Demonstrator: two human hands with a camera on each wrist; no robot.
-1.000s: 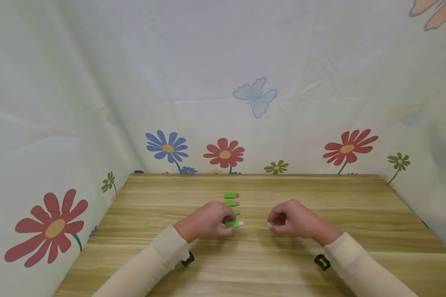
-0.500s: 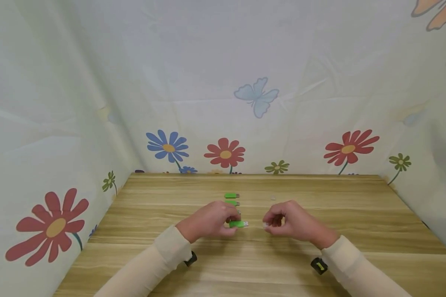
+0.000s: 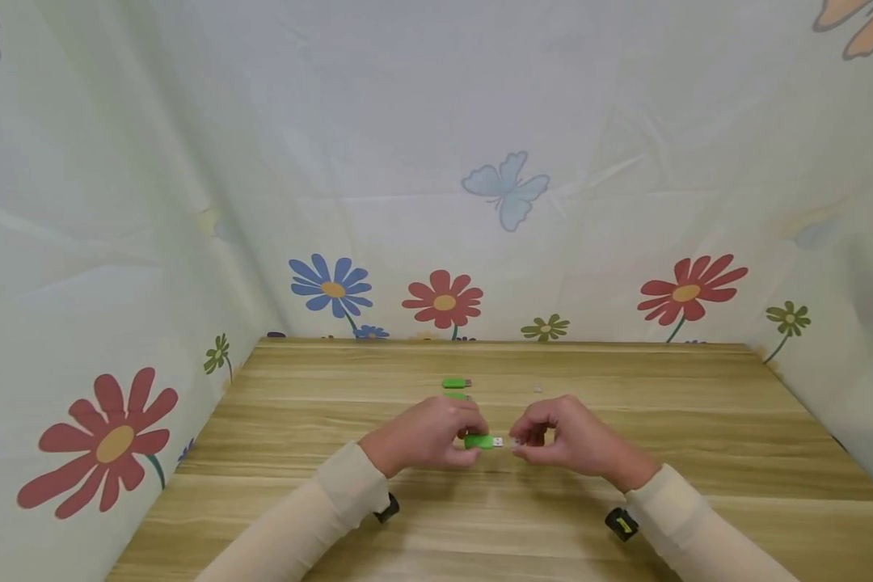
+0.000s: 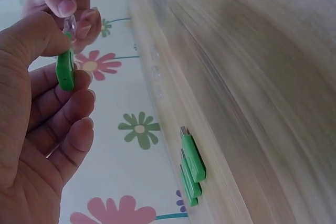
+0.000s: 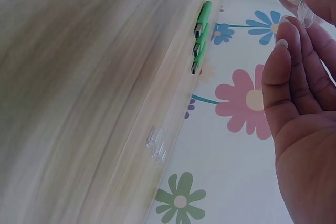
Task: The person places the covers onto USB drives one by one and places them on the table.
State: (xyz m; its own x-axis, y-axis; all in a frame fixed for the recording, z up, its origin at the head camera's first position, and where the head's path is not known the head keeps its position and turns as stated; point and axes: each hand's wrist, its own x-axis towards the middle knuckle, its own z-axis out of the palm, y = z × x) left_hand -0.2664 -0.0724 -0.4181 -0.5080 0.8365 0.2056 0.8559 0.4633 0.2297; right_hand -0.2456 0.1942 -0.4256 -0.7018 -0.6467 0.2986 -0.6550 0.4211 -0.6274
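Green USB stick [image 3: 479, 442], slim and metal-tipped, is pinched by the left hand [image 3: 423, 437], glossy clear cap [image 5: 305, 17] by the right hand [image 3: 584, 440].

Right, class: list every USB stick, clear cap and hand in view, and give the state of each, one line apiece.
Held green USB stick: connector bare, facing the held cap.
Held clear cap: off the stick, a gap between them.
Three other green USB sticks: uncapped, lying on the table.
Loose clear caps: lying on the table.
Left hand: gripping the stick.
Right hand: pinching the cap.
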